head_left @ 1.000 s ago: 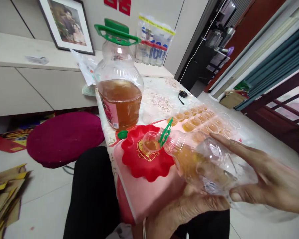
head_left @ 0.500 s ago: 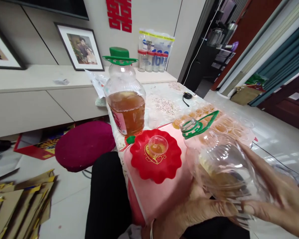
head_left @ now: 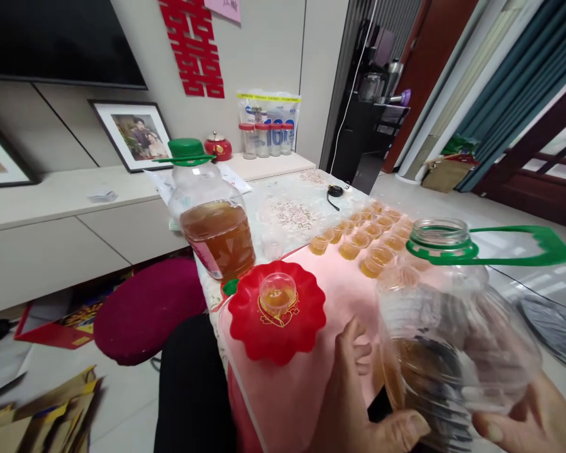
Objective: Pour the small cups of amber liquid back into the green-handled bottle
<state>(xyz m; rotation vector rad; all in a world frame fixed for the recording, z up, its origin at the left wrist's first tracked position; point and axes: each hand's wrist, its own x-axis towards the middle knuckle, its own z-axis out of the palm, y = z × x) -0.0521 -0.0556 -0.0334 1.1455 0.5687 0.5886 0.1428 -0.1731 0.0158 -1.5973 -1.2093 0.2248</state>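
Observation:
My two hands hold a clear plastic jug [head_left: 453, 333] upright at the lower right; it has a green neck ring and handle, no cap, and a little amber liquid in its bottom. My left hand [head_left: 358, 390] is closed around its near side, and my right hand [head_left: 528, 421] grips its base. A small clear cup [head_left: 277, 294] with amber liquid stands on a red scalloped plate [head_left: 264, 330]. That plate rests on a pink tray [head_left: 311, 371]. Several filled small cups [head_left: 368, 236] stand in rows beyond.
A larger capped jug [head_left: 207, 220], half full of amber liquid, stands at the table's left edge, with a loose green cap [head_left: 230, 287] at its foot. A magenta stool [head_left: 146, 308] sits left of the table. Flattened cardboard [head_left: 42, 415] lies on the floor. A low cabinet [head_left: 51, 233] lines the wall.
The jug was tipped with its mouth over the cup on the red plate; it has swung back up to upright and moved right. The cup now stands alone with liquid in it.

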